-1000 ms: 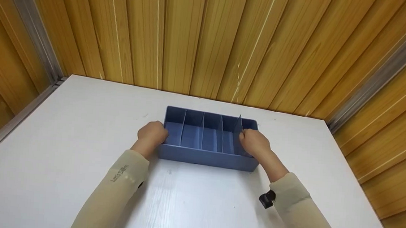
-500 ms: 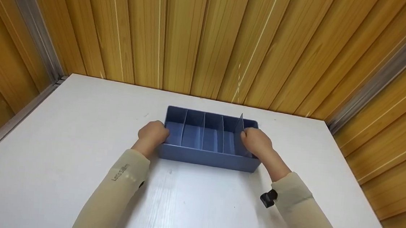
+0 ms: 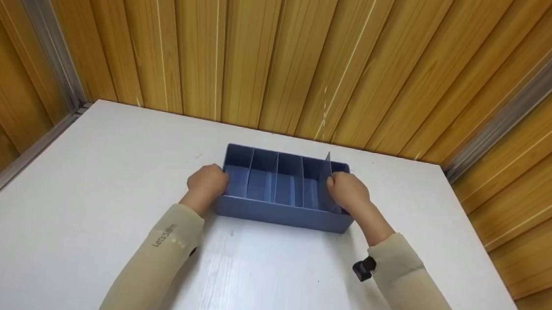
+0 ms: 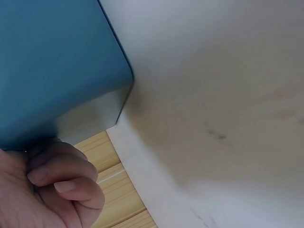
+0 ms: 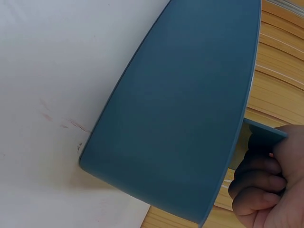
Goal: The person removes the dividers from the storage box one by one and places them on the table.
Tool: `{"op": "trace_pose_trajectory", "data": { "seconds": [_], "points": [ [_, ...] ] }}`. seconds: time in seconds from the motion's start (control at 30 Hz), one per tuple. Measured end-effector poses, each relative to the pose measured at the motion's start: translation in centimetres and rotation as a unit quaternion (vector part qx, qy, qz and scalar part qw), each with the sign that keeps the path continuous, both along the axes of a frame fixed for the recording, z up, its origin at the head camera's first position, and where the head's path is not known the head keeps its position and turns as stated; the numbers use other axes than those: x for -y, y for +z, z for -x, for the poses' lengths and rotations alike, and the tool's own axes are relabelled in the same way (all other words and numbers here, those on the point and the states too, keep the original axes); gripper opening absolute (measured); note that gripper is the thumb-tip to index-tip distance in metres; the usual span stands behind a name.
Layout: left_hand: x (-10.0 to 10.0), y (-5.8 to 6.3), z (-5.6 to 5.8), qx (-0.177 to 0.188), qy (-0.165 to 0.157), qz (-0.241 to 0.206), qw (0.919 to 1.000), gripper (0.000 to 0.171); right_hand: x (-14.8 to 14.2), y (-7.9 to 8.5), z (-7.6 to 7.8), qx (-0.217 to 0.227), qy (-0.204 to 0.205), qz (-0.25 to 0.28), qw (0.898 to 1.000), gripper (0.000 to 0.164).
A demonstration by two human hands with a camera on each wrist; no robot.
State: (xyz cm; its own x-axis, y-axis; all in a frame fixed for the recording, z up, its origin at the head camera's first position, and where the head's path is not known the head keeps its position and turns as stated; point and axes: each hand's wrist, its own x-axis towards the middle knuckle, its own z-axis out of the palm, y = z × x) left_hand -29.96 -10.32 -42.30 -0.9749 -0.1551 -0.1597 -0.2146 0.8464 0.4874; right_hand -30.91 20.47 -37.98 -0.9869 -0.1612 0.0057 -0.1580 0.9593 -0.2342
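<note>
A blue-grey divided storage box (image 3: 282, 215) stands on the white table, its long side towards me. Thin upright dividers (image 3: 276, 174) split it into several compartments with bare floors. With its fingers curled over the rim, my left hand (image 3: 208, 183) grips the left end wall; the left wrist view shows those fingers (image 4: 78, 187) bent beside the box corner. At the right end, my right hand (image 3: 348, 192) pinches the rightmost divider (image 3: 325, 178), which is tilted and rises above the rim. From the right wrist, that divider (image 5: 263, 133) projects past the box wall (image 5: 175, 109) into the hand.
The white table (image 3: 106, 186) extends around the box on all sides. Behind it stands a wood-patterned panel wall (image 3: 244, 54), with metal posts (image 3: 44, 28) at the corners. A black clip-like piece (image 3: 364, 269) sticks out at the right sleeve.
The rightmost divider's top edge stands slightly higher above the rim than a second ago. Both hands keep their hold, and the box stays almost in place.
</note>
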Motion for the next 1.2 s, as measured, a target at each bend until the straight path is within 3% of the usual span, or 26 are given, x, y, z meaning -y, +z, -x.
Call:
{"op": "trace_pose_trajectory", "data": {
  "seconds": [0.4, 1.2],
  "points": [
    [0.4, 0.0, 0.1, -0.002, -0.013, -0.019, 0.9997, 0.039, 0.2, 0.8, -0.1, 0.008, -0.005, -0.001, 1.000, 0.035],
    [0.2, 0.0, 0.0, -0.012, -0.011, -0.026, 0.9995, 0.039, 0.1, 1.1, -0.3, 0.001, -0.005, 0.003, 1.000, 0.037]
  ]
}}
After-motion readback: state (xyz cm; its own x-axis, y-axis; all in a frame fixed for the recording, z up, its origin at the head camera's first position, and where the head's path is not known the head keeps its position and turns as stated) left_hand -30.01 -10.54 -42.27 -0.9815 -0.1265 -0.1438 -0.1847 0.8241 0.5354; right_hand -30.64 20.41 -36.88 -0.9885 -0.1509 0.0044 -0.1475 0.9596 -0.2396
